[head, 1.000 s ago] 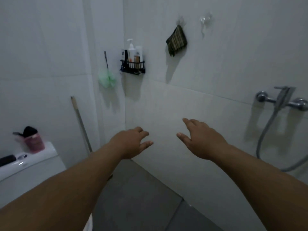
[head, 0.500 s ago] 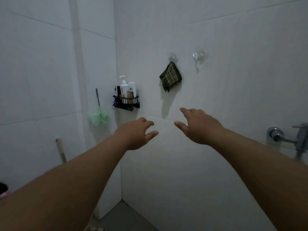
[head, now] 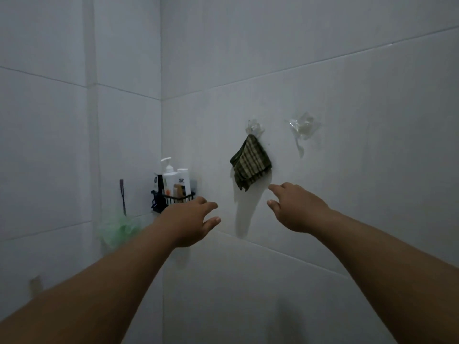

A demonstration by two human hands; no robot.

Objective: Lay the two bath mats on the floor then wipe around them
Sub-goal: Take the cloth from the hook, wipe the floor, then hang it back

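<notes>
Cloth [head: 250, 167], green-and-cream checked, hangs by one corner from a clear plastic hook [head: 253, 127] on the white tiled wall [head: 347, 120], at about twelve o'clock from the two outstretched hands; hung that way it can drain and stay off the floor, and it is probably what the wiping calls for. The right hand [head: 296, 208] reaches up toward it with fingers extended and loose, holding nothing, its fingertips just below and to the right of the cloth's lower edge and not touching it. The left hand [head: 191, 219] is likewise relaxed and empty, thumb apart from the fingers, held out level with the right. A second clear hook [head: 301, 129] at one o'clock carries nothing. At ten o'clock from the left hand a black wire caddy [head: 173, 198] sits in the corner with a pump bottle [head: 169, 177] and other toiletries, and a pale green bath sponge [head: 119, 228] hangs below it at nine o'clock. Neither bath mat shows, nor does the floor, so their whereabouts cannot be told.
</notes>
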